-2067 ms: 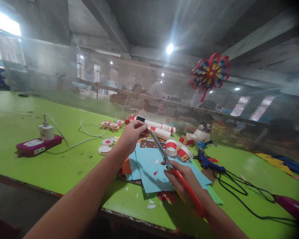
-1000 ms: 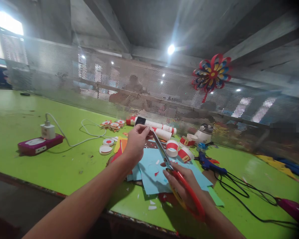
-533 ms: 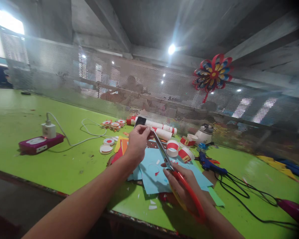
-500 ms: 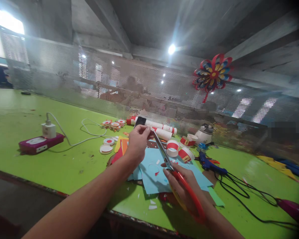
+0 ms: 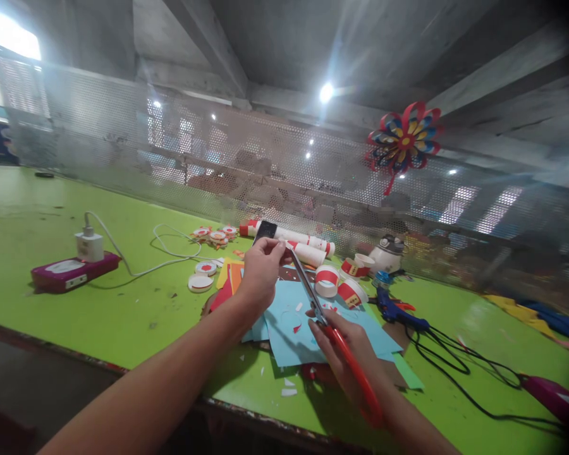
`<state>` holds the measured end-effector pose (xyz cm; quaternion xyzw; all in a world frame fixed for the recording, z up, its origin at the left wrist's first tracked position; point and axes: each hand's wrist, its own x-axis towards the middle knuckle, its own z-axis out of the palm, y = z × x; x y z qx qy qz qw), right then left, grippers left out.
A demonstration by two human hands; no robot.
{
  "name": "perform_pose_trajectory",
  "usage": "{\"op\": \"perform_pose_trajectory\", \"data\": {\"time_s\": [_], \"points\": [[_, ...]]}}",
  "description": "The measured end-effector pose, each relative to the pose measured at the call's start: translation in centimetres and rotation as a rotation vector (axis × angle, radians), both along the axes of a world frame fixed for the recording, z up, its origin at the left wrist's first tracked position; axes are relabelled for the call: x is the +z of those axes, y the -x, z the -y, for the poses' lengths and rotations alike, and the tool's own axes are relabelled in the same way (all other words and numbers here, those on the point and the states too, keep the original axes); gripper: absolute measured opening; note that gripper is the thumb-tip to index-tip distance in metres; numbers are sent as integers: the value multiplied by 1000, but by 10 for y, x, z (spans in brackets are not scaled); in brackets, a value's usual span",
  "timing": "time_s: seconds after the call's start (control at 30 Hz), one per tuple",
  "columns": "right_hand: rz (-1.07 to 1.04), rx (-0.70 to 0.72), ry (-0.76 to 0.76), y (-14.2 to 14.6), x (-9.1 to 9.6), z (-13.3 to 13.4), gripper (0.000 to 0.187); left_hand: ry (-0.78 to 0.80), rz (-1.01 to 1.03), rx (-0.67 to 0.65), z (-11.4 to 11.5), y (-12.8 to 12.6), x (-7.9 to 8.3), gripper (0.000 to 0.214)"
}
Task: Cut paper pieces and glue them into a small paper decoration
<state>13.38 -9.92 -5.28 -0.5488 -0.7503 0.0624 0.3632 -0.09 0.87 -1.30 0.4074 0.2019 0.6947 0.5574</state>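
Note:
My right hand grips a pair of red-handled scissors, their blades pointing up and away toward my left fingers. My left hand is closed in a pinch close to the blade tips; what sits between its fingertips is too small to make out. Beneath both hands lie light blue paper sheets with small red and white scraps on them. Just right of the scissor blades stand cut paper-cup rings in red and white.
A blue glue gun with a black cord lies to the right. On the left, a white charger sits in a purple power strip. Stacked paper cups, a phone and cup-base pieces lie farther back. A paper flower hangs above.
The scissor handles have drawn closer together in my right hand. My left hand keeps its pinch at the blade tips, and the view has shifted slightly.

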Motion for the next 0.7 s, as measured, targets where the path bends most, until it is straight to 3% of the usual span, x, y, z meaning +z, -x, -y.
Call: {"op": "perform_pose_trajectory", "data": {"time_s": [0.17,0.53,0.7], "points": [[-6,-23,-52,1,-1,2,22,7,3,0,1,0,1,8],[-29,18,-4,-3,-8,-4,24,11,-5,-17,3,3,4,7],[-62,45,87,-2,3,2,27,5,-5,-86,1,7,5,7]]}}
